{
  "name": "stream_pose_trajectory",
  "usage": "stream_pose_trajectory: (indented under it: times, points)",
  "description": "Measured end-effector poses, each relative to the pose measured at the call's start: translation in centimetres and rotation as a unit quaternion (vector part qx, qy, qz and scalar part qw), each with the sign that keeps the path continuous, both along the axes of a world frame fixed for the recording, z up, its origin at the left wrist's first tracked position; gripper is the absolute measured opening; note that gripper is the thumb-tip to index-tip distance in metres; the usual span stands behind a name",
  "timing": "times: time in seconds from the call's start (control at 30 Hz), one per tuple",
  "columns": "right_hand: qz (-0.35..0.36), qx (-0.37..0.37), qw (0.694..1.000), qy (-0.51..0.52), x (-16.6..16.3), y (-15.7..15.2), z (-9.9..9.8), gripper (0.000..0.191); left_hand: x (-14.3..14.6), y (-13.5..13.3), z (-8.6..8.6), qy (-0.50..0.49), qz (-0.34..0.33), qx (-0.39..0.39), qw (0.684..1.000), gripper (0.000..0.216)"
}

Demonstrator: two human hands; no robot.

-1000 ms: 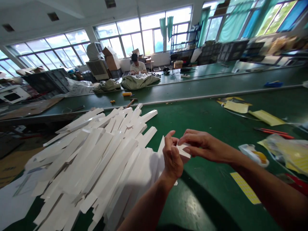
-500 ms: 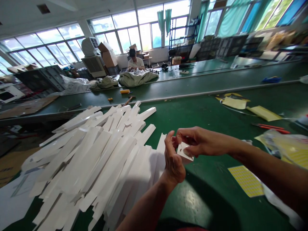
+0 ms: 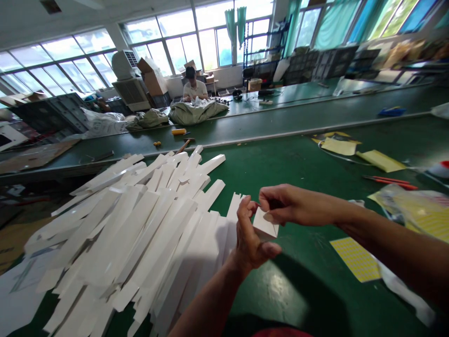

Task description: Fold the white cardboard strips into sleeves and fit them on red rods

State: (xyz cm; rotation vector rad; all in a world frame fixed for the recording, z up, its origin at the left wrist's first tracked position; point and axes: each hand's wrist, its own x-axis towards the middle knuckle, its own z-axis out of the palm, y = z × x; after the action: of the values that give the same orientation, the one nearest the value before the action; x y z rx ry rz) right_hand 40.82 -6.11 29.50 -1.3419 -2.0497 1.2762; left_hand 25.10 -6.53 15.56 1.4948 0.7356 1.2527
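Observation:
Between my hands is a white cardboard box, its closed end facing me and the rest of its length hidden behind that end. My left hand wraps round the box from the left and below, thumb along its lower side. At the top edge of the end, my right hand has its thumb and bent fingers pinched on the cardboard. Left of my hands lies a big heap of flat white cartons, spread over the green table.
A yellow-dotted sticker sheet lies right of my hands, near plastic bags and red-handled tweezers. Yellow paper pieces lie farther back. A hammer rests beyond the heap. Across the tables sits another person.
The open slot at the box's end has closed, and the end flap now lies flat. My left thumb has swung outward to the right. The view has shifted slightly.

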Motion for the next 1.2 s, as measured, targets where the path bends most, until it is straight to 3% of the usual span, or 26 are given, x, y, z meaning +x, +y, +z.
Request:
stream_pose_trajectory:
  times: [0.17, 0.23, 0.3, 0.37, 0.47, 0.5, 0.57, 0.63, 0.67, 0.7, 0.73, 0.8, 0.83, 0.93, 1.0, 1.1, 1.2]
  points:
    - [-0.028, -0.025, 0.999, -0.012, -0.4, 0.1, -0.7, 0.016, 0.4, -0.6, -1.7, 0.055, 0.024, 0.029, 0.998, 0.106]
    - [-0.055, -0.067, 0.995, 0.056, -0.4, 0.2, -1.5, 0.019, 0.6, -0.7, -1.1, 0.064, 0.041, 0.034, 0.997, 0.096]
    - [-0.121, -0.084, 0.975, 0.166, 0.0, 0.6, -3.0, 0.027, 0.3, 0.0, 0.8, 0.053, 0.069, 0.02, 0.996, 0.086]
    - [-0.214, -0.058, 0.943, 0.249, 0.7, 1.1, -5.5, 0.033, -1.1, 1.9, 3.7, 0.048, 0.113, -0.021, 0.992, 0.078]
    - [-0.354, -0.052, 0.913, 0.195, 1.6, 2.2, -11.1, 0.032, -5.2, 6.7, 7.7, 0.153, 0.17, -0.037, 0.973, 0.073]
    - [-0.397, -0.087, 0.903, 0.138, 1.5, 2.5, -13.4, 0.031, -6.6, 8.5, 8.4, 0.232, 0.187, -0.017, 0.955, 0.073]
    - [-0.418, -0.143, 0.892, 0.101, 0.6, 2.7, -17.9, 0.026, -9.0, 11.5, 8.3, 0.405, 0.243, 0.019, 0.881, 0.083]
    - [-0.426, -0.195, 0.879, 0.092, -1.2, 2.4, -21.8, 0.022, -9.7, 13.0, 6.0, 0.534, 0.305, 0.058, 0.786, 0.095]
    - [-0.434, -0.218, 0.869, 0.095, -2.4, 2.2, -23.3, 0.02, -9.3, 13.0, 4.1, 0.568, 0.317, 0.08, 0.756, 0.095]
    - [-0.442, -0.239, 0.858, 0.103, -3.5, 2.0, -24.6, 0.019, -8.5, 12.5, 1.9, 0.583, 0.301, 0.097, 0.748, 0.09]
    - [-0.451, -0.258, 0.847, 0.114, -4.7, 1.9, -25.5, 0.018, -7.3, 11.7, -0.6, 0.581, 0.26, 0.092, 0.765, 0.08]
    - [-0.466, -0.291, 0.823, 0.142, -6.4, 1.9, -26.8, 0.022, -4.4, 9.3, -5.7, 0.582, 0.097, 0.024, 0.807, 0.067]
    - [-0.474, -0.305, 0.812, 0.153, -6.9, 2.0, -27.3, 0.025, -2.9, 8.2, -8.1, 0.589, 0.045, 0.003, 0.807, 0.064]
    - [-0.512, -0.32, 0.779, 0.167, -6.7, 2.3, -28.2, 0.027, 0.6, 6.1, -13.2, 0.617, 0.009, -0.05, 0.785, 0.072]
    - [-0.544, -0.307, 0.763, 0.167, -5.6, 2.3, -28.5, 0.024, 1.7, 6.2, -15.0, 0.635, 0.028, -0.074, 0.768, 0.091]
    - [-0.573, -0.288, 0.747, 0.173, -3.5, 1.5, -28.8, 0.02, 2.1, 7.0, -16.0, 0.656, 0.058, -0.088, 0.748, 0.112]
    - [-0.571, -0.3, 0.739, 0.194, -2.1, 0.4, -28.8, 0.018, 1.9, 7.6, -16.0, 0.669, 0.084, -0.087, 0.733, 0.104]
